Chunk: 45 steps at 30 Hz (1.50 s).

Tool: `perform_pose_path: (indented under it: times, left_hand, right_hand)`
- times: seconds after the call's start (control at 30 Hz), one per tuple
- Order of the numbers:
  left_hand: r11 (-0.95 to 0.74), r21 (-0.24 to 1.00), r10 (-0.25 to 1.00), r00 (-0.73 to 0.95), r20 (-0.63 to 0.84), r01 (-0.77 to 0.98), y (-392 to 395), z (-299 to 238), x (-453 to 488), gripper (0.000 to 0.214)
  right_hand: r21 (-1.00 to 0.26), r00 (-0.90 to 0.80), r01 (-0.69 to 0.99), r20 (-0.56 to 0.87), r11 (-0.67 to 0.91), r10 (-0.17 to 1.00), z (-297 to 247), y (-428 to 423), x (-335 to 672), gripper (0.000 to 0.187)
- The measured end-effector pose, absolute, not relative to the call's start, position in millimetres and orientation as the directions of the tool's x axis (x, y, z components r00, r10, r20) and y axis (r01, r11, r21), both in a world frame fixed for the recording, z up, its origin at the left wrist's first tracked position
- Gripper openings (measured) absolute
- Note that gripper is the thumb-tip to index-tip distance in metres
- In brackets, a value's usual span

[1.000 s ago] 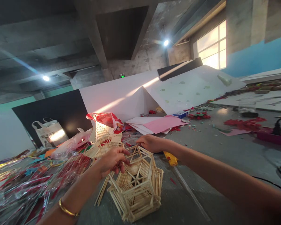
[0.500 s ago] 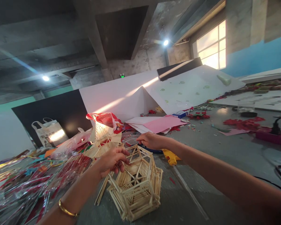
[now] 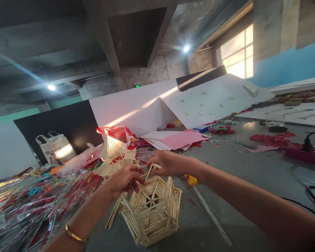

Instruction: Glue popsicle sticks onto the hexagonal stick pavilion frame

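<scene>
A many-sided model made of thin wooden sticks (image 3: 157,206) stands on the grey table in front of me, its frame open at the top. At its far left side my left hand (image 3: 127,178) has its fingers curled round the upper frame. My right hand (image 3: 170,163), fingers bent down and closed, is at the far top edge of the same model; its fingertips are partly hidden. Beside it lies a yellow glue gun (image 3: 191,180), mostly covered by my right wrist, with a clear glue stick (image 3: 212,217) extending toward me. Loose wooden sticks (image 3: 112,213) lie left of the model.
Behind my left hand stands another stick model with a sloping roof (image 3: 114,148). Plastic-wrapped strips (image 3: 42,206) cover the left side. Pink paper (image 3: 183,138), red scraps (image 3: 271,139) and a purple power strip (image 3: 304,154) lie further back and to the right.
My right hand has moved left and nearer to me, down onto the model's far top edge, and its wrist now covers more of the glue gun. My left hand stays put.
</scene>
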State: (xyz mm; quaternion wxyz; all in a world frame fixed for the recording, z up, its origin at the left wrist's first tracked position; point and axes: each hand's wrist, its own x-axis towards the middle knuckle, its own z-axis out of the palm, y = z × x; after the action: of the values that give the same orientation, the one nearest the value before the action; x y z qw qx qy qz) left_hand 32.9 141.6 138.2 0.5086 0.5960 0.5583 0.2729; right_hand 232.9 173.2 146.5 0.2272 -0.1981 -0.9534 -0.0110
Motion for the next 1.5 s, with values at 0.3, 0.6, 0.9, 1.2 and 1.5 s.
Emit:
perform_pose_path:
  times: [0.3, 0.6, 0.9, 1.2, 1.5]
  left_hand:
    - [0.158, 0.907, 0.946, 0.202, -0.252, 0.39, 139.0, 139.4, 34.1, 0.038]
    - [0.128, 0.908, 0.957, 0.191, -0.219, 0.399, 135.0, 139.3, 35.5, 0.034]
    - [-0.404, 0.214, 0.902, 0.348, 0.257, 0.889, 131.7, 138.5, 9.6, 0.026]
    - [-0.423, -0.081, 0.895, 0.43, 0.12, 0.902, 129.2, 132.2, 18.5, 0.031]
    - [-0.457, 0.025, 0.872, 0.442, 0.213, 0.889, 131.1, 127.2, 18.4, 0.018]
  right_hand:
    - [0.302, -0.863, 0.478, 0.335, 0.825, 0.378, 134.1, 155.2, 208.5, 0.038]
    - [0.316, -0.856, 0.5, 0.324, 0.806, 0.403, 129.8, 157.2, 204.3, 0.02]
    - [0.352, -0.861, 0.484, 0.356, 0.801, 0.363, 124.1, 161.6, 206.0, 0.017]
    - [0.339, -0.855, 0.486, 0.378, 0.806, 0.356, 122.0, 163.4, 205.2, 0.015]
    - [0.345, -0.858, 0.485, 0.368, 0.804, 0.359, 122.5, 163.6, 205.0, 0.017]
